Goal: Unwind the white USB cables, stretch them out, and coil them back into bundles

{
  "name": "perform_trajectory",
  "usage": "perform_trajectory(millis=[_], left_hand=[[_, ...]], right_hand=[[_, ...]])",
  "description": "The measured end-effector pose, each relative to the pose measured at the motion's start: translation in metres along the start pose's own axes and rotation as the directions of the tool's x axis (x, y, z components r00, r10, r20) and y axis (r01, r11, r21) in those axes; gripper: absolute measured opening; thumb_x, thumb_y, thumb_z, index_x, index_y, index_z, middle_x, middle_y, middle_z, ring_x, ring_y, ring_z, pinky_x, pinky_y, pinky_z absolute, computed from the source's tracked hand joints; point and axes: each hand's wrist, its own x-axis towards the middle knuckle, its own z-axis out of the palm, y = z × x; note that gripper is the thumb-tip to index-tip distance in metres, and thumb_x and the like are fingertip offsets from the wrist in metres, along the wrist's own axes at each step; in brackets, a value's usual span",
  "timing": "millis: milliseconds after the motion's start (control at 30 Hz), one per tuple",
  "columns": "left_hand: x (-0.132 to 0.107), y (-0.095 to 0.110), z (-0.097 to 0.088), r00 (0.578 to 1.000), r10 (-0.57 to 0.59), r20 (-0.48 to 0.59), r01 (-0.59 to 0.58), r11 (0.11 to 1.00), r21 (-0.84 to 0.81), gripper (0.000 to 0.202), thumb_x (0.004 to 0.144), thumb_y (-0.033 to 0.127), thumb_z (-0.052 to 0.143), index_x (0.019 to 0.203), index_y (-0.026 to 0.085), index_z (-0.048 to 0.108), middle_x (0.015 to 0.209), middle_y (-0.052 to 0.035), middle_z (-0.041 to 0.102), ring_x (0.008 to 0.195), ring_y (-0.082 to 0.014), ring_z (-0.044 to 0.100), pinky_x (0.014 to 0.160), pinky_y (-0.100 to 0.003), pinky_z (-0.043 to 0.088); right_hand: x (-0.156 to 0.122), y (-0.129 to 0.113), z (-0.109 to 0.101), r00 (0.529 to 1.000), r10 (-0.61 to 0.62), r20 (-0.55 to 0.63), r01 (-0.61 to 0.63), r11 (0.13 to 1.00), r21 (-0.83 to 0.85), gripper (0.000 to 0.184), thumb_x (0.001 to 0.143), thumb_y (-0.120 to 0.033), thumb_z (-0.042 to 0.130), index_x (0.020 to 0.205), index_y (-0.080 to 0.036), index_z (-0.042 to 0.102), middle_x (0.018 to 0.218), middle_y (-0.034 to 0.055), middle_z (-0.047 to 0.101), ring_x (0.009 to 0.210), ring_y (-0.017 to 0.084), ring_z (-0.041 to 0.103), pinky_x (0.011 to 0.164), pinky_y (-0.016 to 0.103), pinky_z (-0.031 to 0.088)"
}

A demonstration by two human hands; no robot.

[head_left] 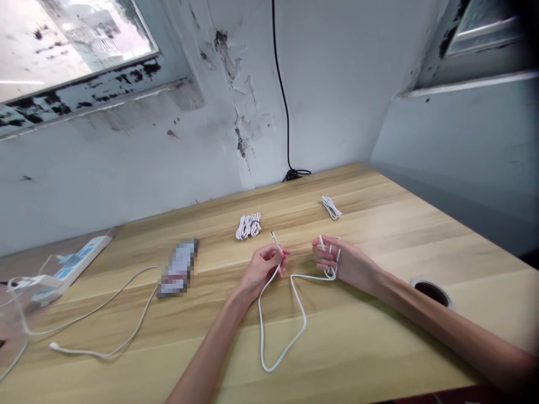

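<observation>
A white charging cable runs in a loose loop between my two hands over the wooden table. My left hand pinches it near one end, and the plug points up and away past the fingertips. Around the fingers of my right hand the cable is wound, with the fingers curled over it and another end sticking up. Beyond my left hand lies a folded bundle of white cable. A smaller coiled white cable rests farther back, beyond my right hand.
On the left lies a phone-like device, blurred out, beside a long white cable. A white power strip sits at the left edge. A black cord hangs down the wall. Near my right forearm is a round table hole.
</observation>
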Motion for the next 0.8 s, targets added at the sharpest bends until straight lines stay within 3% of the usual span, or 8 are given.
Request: perform_trajectory(millis=[167,300,467,533,700,800], left_hand=[[-0.001,0.001,0.001,1.000,-0.002,-0.006,0.002,1.000,-0.001,0.036,0.071,0.041,0.084,0.083,0.011,0.070,0.066,0.0007,0.059,0.050,-0.0073,0.051,0.052,-0.021,0.042],[0.000,0.000,0.000,1.000,-0.002,0.000,0.002,1.000,0.008,0.035,0.071,0.041,0.084,0.084,0.011,0.070,0.067,0.0006,0.060,0.051,-0.0077,0.052,0.051,-0.021,0.042],[0.002,-0.003,-0.003,1.000,0.013,0.017,-0.013,1.000,-0.013,0.033,0.073,0.040,0.083,0.085,0.011,0.071,0.067,0.0003,0.060,0.051,-0.0077,0.052,0.051,-0.021,0.041],[0.002,-0.003,-0.004,1.000,0.018,0.020,-0.018,1.000,-0.020,0.033,0.073,0.040,0.083,0.085,0.012,0.071,0.066,0.0002,0.060,0.051,-0.0079,0.052,0.051,-0.022,0.042],[0.002,-0.004,-0.003,1.000,0.020,0.006,-0.020,0.999,-0.033,0.033,0.072,0.039,0.084,0.083,0.012,0.071,0.066,0.0006,0.059,0.050,-0.0077,0.052,0.051,-0.021,0.042],[0.001,-0.004,-0.003,1.000,0.024,0.016,-0.023,0.999,-0.034,0.032,0.073,0.039,0.083,0.084,0.012,0.071,0.066,0.0005,0.058,0.051,-0.0076,0.051,0.051,-0.021,0.042]], right_hand=[[-0.001,0.004,-0.003,0.997,-0.063,0.054,0.072,0.980,-0.188,0.026,0.083,-0.035,0.074,0.082,-0.019,0.053,0.066,-0.0062,0.030,0.057,0.009,0.022,0.055,0.026,0.023],[-0.006,0.006,0.000,0.992,-0.116,0.058,0.130,0.908,-0.399,0.041,0.079,-0.033,0.078,0.073,-0.021,0.039,0.066,-0.0061,0.034,0.059,0.010,0.028,0.056,0.027,0.021],[-0.009,0.006,0.004,0.989,-0.129,0.069,0.144,0.771,-0.621,0.047,0.092,-0.048,0.060,0.066,-0.021,0.032,0.062,-0.0059,0.027,0.057,0.011,0.022,0.055,0.029,0.020],[-0.010,0.006,0.005,0.989,-0.128,0.078,0.145,0.680,-0.718,0.048,0.095,-0.052,0.052,0.065,-0.021,0.031,0.063,-0.0052,0.026,0.058,0.011,0.023,0.056,0.029,0.020],[-0.014,0.010,0.009,0.964,-0.224,0.139,0.211,0.334,-0.919,0.046,0.097,-0.053,0.049,0.067,-0.020,0.034,0.066,-0.0041,0.032,0.062,0.012,0.032,0.059,0.028,0.025],[-0.014,0.013,0.008,0.952,-0.265,0.155,0.215,0.215,-0.953,0.039,0.095,-0.051,0.053,0.074,-0.021,0.040,0.069,-0.0030,0.044,0.063,0.012,0.039,0.060,0.027,0.030]])
